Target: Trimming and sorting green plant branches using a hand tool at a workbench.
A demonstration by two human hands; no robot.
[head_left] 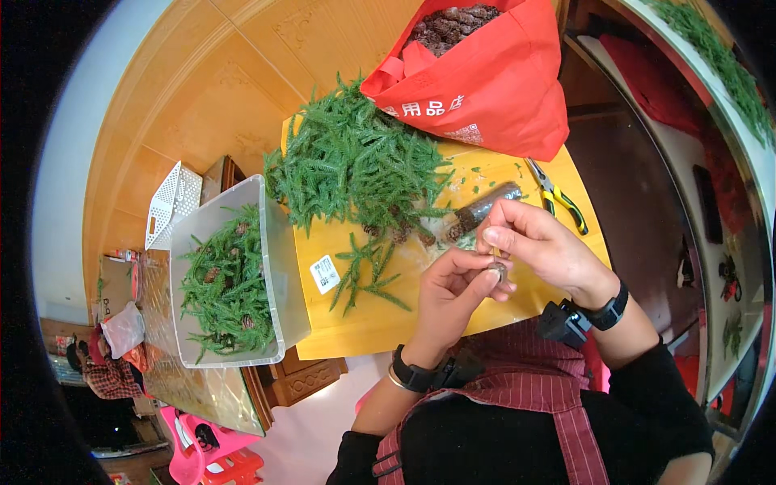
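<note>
Above the table's near edge, my hands meet. My left hand (pixel 457 291) is closed in a pinch on a small grey-brown piece (pixel 499 270), mostly covered by fingers; its kind is unclear. My right hand (pixel 546 242) pinches a thin yellowish strand (pixel 496 251) that runs down to that piece. Just beyond the hands lie a pine cone (pixel 454 233) and a dark, shiny roll-shaped thing (pixel 491 205). Left of my hands is a loose green artificial pine sprig (pixel 368 271), with a large heap of such sprigs (pixel 352 153) behind it.
A red bag of pine cones (pixel 493 89) stands at the table's back. Pliers with yellow-black handles (pixel 558 198) lie on the right. A clear plastic bin (pixel 283 315) on the left holds sprigs with cones. A white label (pixel 325 275) lies on the yellow tabletop (pixel 347 335). Another person (pixel 109 368) is far left.
</note>
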